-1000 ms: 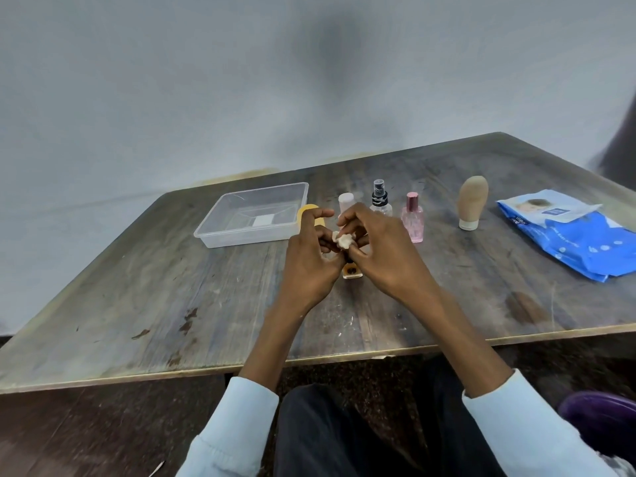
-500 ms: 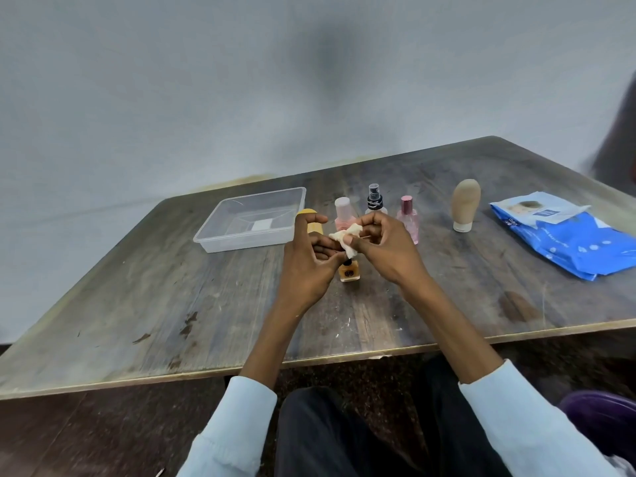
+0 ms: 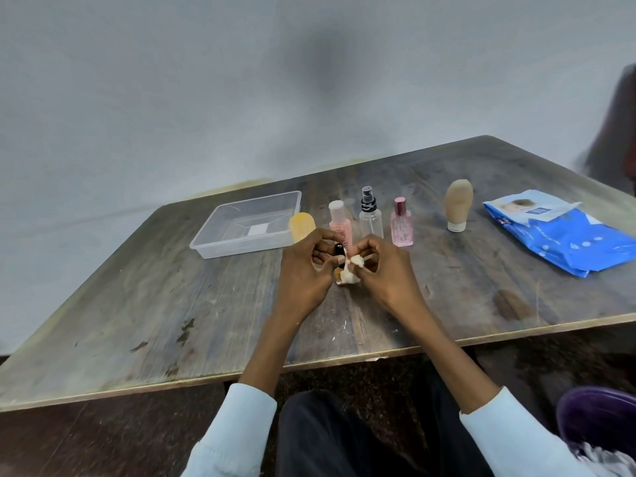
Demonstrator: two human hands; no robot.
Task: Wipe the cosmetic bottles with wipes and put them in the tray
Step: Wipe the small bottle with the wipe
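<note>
**At the table's middle: a small bottle under the wipe**

Above the table (image 3: pixel 172 304), between the two hands, a small bottle (image 3: pixel 340 266) with a black cap is held off the wood. The left hand (image 3: pixel 306 270) pinches it near the cap, fingers curled round it. The right hand (image 3: pixel 382 270) pinches a bunched wipe (image 3: pixel 352 270) against the bottle's lower body.

To do this step well, I judge the left hand should turn the bottle slowly while the right drags the wipe round every face, then over the base and the cap. A firm pinch matters, since a damp small bottle may slip. A fresh fold of the wipe would lift dirt better than the crumpled lump.

The tray (image 3: pixel 206 242) sits to the left, near the hands, with no bottle in it; only a white patch shows through its floor. Behind the hands stand a yellow tube (image 3: pixel 301 225), a pink bottle (image 3: pixel 339 218), a spray bottle (image 3: pixel 370 215), a perfume bottle (image 3: pixel 401 225) and a tan tube (image 3: pixel 457 208). The wipe pack (image 3: pixel 568 235) lies far right.

Much of the held bottle is hidden by fingers and wipe; its shape and label cannot be read. The yellow tube's lower half is covered by the left hand.
</note>
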